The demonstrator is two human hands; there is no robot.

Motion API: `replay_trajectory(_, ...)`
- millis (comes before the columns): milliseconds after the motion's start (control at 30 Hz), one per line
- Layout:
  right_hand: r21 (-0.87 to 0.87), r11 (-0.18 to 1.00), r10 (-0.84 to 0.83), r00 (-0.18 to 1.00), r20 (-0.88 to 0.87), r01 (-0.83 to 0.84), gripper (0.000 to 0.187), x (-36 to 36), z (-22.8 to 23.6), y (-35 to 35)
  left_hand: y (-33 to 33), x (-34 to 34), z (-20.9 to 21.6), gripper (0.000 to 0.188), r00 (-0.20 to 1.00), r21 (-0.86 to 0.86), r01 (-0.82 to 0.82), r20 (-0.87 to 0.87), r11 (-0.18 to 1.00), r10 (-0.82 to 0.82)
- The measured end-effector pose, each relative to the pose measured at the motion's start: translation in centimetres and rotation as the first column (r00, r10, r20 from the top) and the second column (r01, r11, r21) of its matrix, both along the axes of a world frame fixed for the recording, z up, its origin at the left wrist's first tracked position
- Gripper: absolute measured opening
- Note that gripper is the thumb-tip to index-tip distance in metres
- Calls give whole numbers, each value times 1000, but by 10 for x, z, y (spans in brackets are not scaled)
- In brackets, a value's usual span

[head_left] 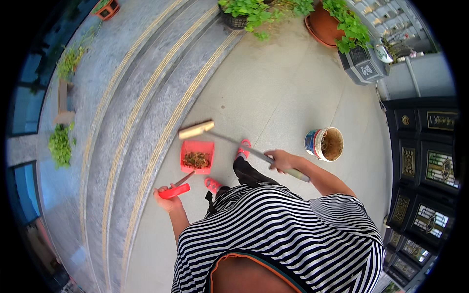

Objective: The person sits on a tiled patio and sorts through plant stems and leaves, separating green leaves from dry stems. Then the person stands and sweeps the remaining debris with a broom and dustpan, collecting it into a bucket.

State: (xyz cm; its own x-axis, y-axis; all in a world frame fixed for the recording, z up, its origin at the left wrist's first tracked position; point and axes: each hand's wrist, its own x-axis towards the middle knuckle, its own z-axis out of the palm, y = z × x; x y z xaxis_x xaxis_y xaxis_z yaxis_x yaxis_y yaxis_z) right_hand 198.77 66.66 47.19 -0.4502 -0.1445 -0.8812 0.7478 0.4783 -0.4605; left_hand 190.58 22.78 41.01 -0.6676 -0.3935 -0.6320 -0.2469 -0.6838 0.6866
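Note:
My left hand [167, 199] is wrapped round the red handle of a dustpan [211, 146], whose pan rests on the floor at the foot of the steps. Brown dry leaves and debris [196, 159] lie inside the pan. In my right hand [281, 161] is the grey pole of a broom [197, 130]. Its pale yellow head, with dark bristles, is just beyond the dustpan's far edge, near the lowest step; whether the bristles touch the floor is hard to tell.
Grey stone steps [141, 132] with yellow strips curve along the left. To the right stands a used bucket [317, 144]. Potted plants [327, 27] line the far side, near a dark grey planter [362, 66]. A dark ornate door [415, 161] is at far right.

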Motion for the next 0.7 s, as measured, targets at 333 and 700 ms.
replay_trajectory(333,-45,975,-222,942,-250,218,59,124,-25,100,122,-45,37,27,967,-31,254,27,967,-254)
replay_trajectory(700,-153,34,-983,61,176,988,19,151,-30,176,326,-145,59,26,870,75,490,-94,868,-483)
